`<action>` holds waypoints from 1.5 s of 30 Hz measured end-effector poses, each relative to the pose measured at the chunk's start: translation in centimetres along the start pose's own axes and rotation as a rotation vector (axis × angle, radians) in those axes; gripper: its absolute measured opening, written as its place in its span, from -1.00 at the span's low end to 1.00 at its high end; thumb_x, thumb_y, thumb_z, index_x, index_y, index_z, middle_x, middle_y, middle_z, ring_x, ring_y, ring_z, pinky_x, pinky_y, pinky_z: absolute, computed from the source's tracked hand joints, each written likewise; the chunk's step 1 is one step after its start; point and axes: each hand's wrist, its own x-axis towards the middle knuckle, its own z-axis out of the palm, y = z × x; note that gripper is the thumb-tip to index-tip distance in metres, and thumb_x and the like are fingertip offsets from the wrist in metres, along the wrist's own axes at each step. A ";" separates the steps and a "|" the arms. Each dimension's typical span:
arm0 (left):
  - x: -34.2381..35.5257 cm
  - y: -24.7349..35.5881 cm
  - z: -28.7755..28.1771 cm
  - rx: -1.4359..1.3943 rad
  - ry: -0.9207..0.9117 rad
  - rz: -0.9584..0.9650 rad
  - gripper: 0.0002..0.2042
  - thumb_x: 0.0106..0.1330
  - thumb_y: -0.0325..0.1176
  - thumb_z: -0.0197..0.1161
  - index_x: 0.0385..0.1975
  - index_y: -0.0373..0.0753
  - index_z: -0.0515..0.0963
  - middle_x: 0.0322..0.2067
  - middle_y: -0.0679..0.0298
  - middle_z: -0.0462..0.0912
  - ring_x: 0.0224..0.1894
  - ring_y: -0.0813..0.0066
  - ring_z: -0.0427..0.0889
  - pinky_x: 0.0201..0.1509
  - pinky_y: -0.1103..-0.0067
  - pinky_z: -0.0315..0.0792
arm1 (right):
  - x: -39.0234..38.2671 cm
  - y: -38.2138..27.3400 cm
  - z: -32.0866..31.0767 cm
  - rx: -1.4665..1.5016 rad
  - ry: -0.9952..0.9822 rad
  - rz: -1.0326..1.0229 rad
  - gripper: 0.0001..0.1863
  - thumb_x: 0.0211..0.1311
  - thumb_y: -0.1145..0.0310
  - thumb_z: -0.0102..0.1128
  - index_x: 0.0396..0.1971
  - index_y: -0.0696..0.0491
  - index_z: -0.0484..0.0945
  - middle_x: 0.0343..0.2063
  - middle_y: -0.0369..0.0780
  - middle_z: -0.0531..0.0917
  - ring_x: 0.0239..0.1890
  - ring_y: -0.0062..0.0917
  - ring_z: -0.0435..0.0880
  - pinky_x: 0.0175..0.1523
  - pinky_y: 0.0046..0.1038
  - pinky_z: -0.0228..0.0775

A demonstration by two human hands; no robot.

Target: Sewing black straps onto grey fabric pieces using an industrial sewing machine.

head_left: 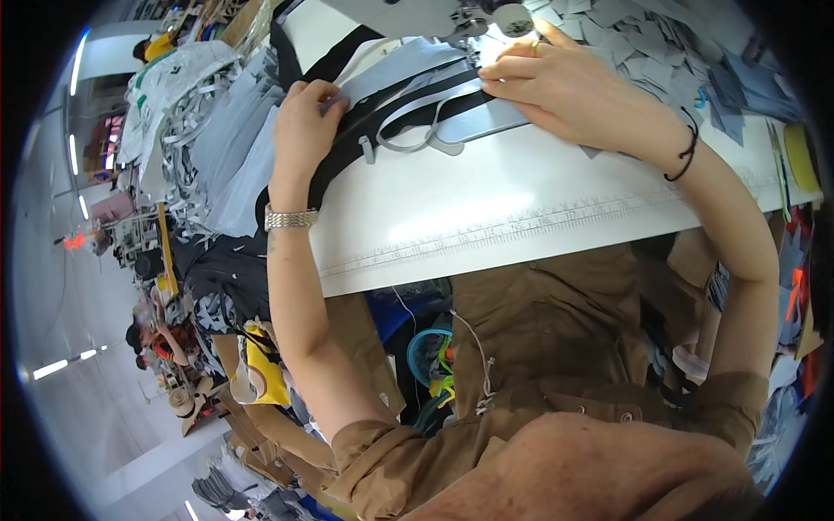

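My left hand (306,117) is closed, thumb and fingertips pinching the edge of a grey fabric piece (395,76). Grey and black fabric layers run from it toward the sewing machine (469,22) at the top. My right hand (573,91) lies over the right end of these layers, close to the needle area, its fingers stretched and spread with fingertips on the fabric. Between the hands, a narrow grey strip (421,139) loops over black fabric (347,143) and trails onto the white tabletop (521,191). The needle itself is hard to make out in the glare.
A printed ruler scale (486,233) follows the table's near edge. Many cut grey pieces (638,43) lie at the back right, beside scissors (776,161) and a yellow roll (801,158). Stacked grey fabric (230,148) rises on the left. Below the table stands a blue-rimmed basket (417,354).
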 end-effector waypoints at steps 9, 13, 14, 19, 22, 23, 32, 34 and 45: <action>-2.9 8.2 -6.8 -0.252 0.025 -0.069 -0.90 0.25 -0.51 0.29 -0.27 -0.25 0.67 -0.27 0.14 0.75 -0.17 0.17 0.67 -0.02 0.39 0.51 | -0.2 0.1 0.6 -0.056 0.081 -0.042 -0.70 0.39 0.35 0.20 0.07 0.06 0.66 0.06 -0.34 0.66 0.20 -0.48 0.57 0.42 -0.13 0.27; -4.2 11.8 -7.9 -0.587 -0.246 0.105 -0.86 0.21 -0.57 0.24 -0.27 -0.29 0.67 -0.24 0.18 0.75 -0.17 0.20 0.64 -0.09 0.42 0.50 | -0.2 0.1 0.3 -0.038 0.040 -0.036 -0.69 0.38 0.35 0.21 0.06 0.06 0.66 0.04 -0.34 0.65 0.18 -0.47 0.57 0.40 -0.13 0.28; -4.0 12.5 -7.6 -0.591 -0.225 0.150 -0.86 0.21 -0.57 0.24 -0.27 -0.28 0.68 -0.26 0.20 0.74 -0.19 0.21 0.62 -0.10 0.42 0.49 | -0.1 0.0 0.2 -0.024 0.039 -0.032 -0.70 0.38 0.35 0.21 0.06 0.06 0.66 0.03 -0.34 0.65 0.17 -0.47 0.57 0.38 -0.13 0.29; -1.5 14.1 -3.3 0.252 0.465 0.496 -0.93 0.06 -0.48 0.29 -0.45 -0.19 0.62 -0.35 0.27 0.55 -0.26 0.24 0.47 -0.09 0.35 0.37 | 0.0 0.1 0.0 -0.018 0.021 -0.027 -0.74 0.36 0.37 0.22 -0.01 0.07 0.69 0.02 -0.35 0.65 0.15 -0.49 0.58 0.35 -0.14 0.30; -1.0 13.9 0.0 0.183 0.340 0.624 -0.93 0.01 -0.44 0.28 -0.50 -0.19 0.55 -0.31 0.27 0.57 -0.23 0.23 0.50 -0.02 0.29 0.37 | -0.1 0.2 0.2 -0.020 -0.028 0.005 -0.78 0.33 0.37 0.24 -0.08 0.07 0.70 0.01 -0.37 0.65 0.12 -0.50 0.59 0.37 -0.14 0.28; -1.2 13.7 0.8 0.197 0.265 0.599 -0.90 0.08 -0.49 0.35 -0.42 -0.16 0.60 -0.28 0.37 0.64 -0.17 0.29 0.59 0.04 0.34 0.38 | 0.0 0.2 0.4 -0.046 0.019 -0.009 -0.79 0.32 0.36 0.25 -0.11 0.07 0.70 -0.01 -0.37 0.65 0.11 -0.50 0.59 0.38 -0.13 0.28; -1.9 12.2 2.5 0.096 0.319 0.534 -0.63 0.16 -0.50 0.38 -0.01 -0.05 0.72 -0.21 0.39 0.65 -0.08 0.34 0.55 0.08 0.30 0.32 | 0.0 -0.6 -0.2 -0.023 -0.012 0.083 -0.86 0.31 0.37 0.26 -0.19 0.04 0.69 0.04 -0.36 0.61 0.10 -0.45 0.61 0.51 0.05 0.12; -1.8 12.3 2.6 0.083 0.339 0.531 -0.65 0.16 -0.50 0.38 -0.03 -0.05 0.72 -0.18 0.40 0.66 -0.06 0.34 0.54 0.10 0.29 0.30 | 0.3 -0.6 -0.6 -0.027 -0.037 0.061 -0.85 0.30 0.36 0.21 -0.22 0.06 0.67 -0.02 -0.31 0.62 0.04 -0.44 0.62 0.34 -0.04 0.18; -1.4 12.5 2.3 0.086 0.318 0.564 -0.69 0.08 -0.49 0.29 -0.13 -0.20 0.72 -0.18 0.36 0.70 -0.01 0.30 0.54 0.16 0.20 0.31 | 0.5 -0.3 -0.3 -0.015 0.032 -0.026 -0.82 0.23 0.37 0.11 -0.34 0.13 0.65 -0.20 -0.14 0.67 -0.10 -0.37 0.66 -0.02 -0.23 0.42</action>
